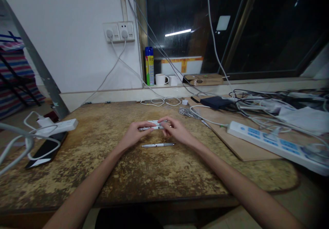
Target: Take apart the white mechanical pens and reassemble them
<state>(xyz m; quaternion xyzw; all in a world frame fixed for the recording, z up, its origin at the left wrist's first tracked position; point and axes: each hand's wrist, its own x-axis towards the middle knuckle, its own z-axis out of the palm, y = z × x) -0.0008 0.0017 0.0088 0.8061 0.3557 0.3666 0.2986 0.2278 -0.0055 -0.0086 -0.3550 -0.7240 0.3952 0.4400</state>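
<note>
A few white and silver pens [155, 127] lie side by side between my two hands, at or just above the worn tabletop. My left hand [135, 133] is closed around their left end, thumb on the near side and fingers on the far side. Around the right end, my right hand [176, 130] has its thumb and fingers pinched together. Fingers cover part of these pens, so how many there are is unclear. Another silver-white pen [158, 145] rests on the table just nearer to me, touched by neither hand.
On the right, a white power strip [253, 138] and tangled cables lie over a brown board [231, 141]. A black phone [47, 150] and a smaller power strip [66, 125] are at left. A spray can [149, 66] and white mug [160, 79] stand on the windowsill.
</note>
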